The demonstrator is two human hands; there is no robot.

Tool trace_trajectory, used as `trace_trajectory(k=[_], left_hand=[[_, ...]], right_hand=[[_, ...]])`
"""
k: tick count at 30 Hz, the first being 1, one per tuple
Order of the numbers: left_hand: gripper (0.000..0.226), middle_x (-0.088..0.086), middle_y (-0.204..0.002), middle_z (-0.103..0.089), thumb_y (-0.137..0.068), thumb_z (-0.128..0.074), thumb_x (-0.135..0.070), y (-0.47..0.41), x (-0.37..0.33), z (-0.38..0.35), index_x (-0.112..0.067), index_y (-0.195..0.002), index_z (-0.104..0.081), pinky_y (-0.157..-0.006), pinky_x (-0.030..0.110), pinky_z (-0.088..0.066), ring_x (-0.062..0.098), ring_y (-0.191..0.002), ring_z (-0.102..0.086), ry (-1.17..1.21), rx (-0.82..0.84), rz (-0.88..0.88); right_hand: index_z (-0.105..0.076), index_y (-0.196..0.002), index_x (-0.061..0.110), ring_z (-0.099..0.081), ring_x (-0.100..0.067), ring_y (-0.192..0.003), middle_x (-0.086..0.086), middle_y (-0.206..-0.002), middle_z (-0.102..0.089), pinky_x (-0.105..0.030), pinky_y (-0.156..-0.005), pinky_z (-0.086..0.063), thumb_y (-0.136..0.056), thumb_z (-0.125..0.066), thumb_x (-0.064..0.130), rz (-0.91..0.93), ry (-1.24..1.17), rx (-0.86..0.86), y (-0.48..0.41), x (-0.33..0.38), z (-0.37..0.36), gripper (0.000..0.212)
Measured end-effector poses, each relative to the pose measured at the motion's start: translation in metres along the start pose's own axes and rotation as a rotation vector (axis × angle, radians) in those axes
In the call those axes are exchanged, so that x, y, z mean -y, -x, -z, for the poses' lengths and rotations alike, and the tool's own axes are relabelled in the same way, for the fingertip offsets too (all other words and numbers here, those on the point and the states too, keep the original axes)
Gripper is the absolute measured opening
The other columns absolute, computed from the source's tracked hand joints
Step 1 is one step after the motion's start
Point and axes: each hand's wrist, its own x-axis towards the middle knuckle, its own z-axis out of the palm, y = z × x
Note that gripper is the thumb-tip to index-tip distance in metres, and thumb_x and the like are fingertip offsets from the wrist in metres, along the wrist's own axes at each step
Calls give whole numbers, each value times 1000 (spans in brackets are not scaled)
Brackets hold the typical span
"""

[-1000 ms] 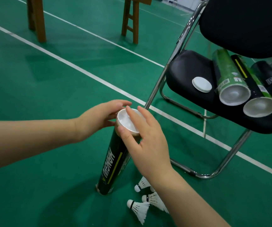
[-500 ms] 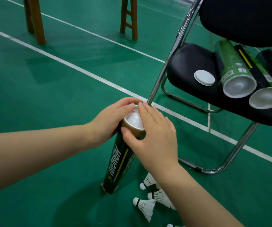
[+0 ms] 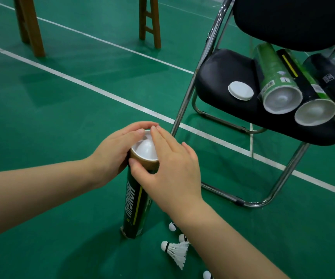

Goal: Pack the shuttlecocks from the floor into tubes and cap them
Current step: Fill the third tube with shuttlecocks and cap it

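Lowered, both hands [image 3: 170, 168] now cup the cap [image 3: 145, 147] atop tube [image 3: 135, 208].

I saw a dark tube [image 3: 136, 206] standing upright on the green floor [image 3: 65, 109], a white cap [image 3: 145, 148] seated in its mouth. The left hand [image 3: 112, 152] wrapped the tube's top from the left; the right hand [image 3: 172, 170] pressed fingers [image 3: 158, 135] over the cap, thumb on the brown rim. Loose shuttlecocks [image 3: 175, 252] lay just beside the tube's base. On the black chair [image 3: 219, 81] lay capped tubes [image 3: 277, 85] and a spare lid [image 3: 240, 90].
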Motion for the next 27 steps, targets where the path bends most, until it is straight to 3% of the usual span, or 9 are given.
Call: trace_trajectory(k=[11,17,21,24,27], left_hand=[[30,1,-88,-72,-97,-34,-9,-1,3,0,-16,-107,-62,-69,20,-55,12,-78,-66,-57,-19,4],[28,-2,-101,-73,-98,-38,-12,4,-4,-6,-20,-108,-63,-75,21,-55,13,-92,-67,-205,4,57],[24,-7,-97,-73,-84,-51,-31,13,-12,-16,-29,-103,-65,-78,31,-48,14,-92,-64,-357,10,100],[20,-5,-101,-68,-97,-44,-29,21,-18,-25,-33,-102,-63,-86,37,-43,16,-97,-58,-457,10,183],[21,-12,-109,-64,-99,-38,-38,32,-22,-31,-39,-102,-58,-98,45,-40,13,-107,-55,-531,58,289]], right_hand=[[-48,-134,23,-47,-7,-125,10,-141,-47,-40,-107,-28,-73,-38,59,-18,17,74,1,-1,6,71],[-30,-144,27,-30,-7,-136,13,-151,-28,-41,-111,-23,-81,-49,54,-14,49,291,3,-1,28,71],[-22,-145,27,-42,-18,-127,12,-152,-23,-37,-96,-41,-81,-55,46,-93,23,428,5,4,45,74],[-33,-132,26,-54,-27,-106,5,-133,-37,-36,-80,-47,-77,-61,37,-193,-29,469,3,11,56,63],[-32,-130,22,-53,-30,-99,-4,-119,-36,-36,-75,-46,-74,-67,29,-255,-63,578,4,16,68,66]])
